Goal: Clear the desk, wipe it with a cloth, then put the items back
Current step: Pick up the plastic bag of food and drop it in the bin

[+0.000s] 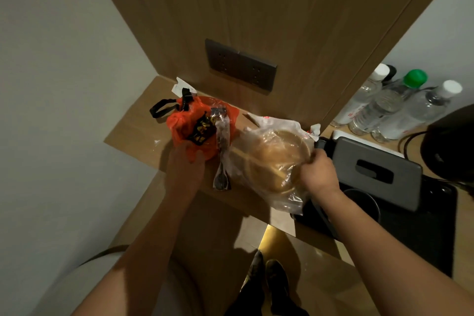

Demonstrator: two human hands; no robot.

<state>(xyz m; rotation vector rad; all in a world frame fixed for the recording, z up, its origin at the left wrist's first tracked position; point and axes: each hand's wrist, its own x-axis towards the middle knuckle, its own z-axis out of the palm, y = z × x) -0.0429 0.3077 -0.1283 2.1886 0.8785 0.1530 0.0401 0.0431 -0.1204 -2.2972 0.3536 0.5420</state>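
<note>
Both forearms outstretched, left hand [185, 161] and right hand [319, 170] with fingers curled.

I see a matt wood-grain desk [143, 133] and wall panel [256, 7]. The orange bag [184, 123] is crinkled, glossy plastic; so is the clear bag [259, 141] (over something smooth, tan). The water bottles [384, 108] are clear plastic, the tissue box [369, 161] matt grey.

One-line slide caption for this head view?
Left hand on orange bag, right hand gripping clear bagged bowl on desk.
</note>
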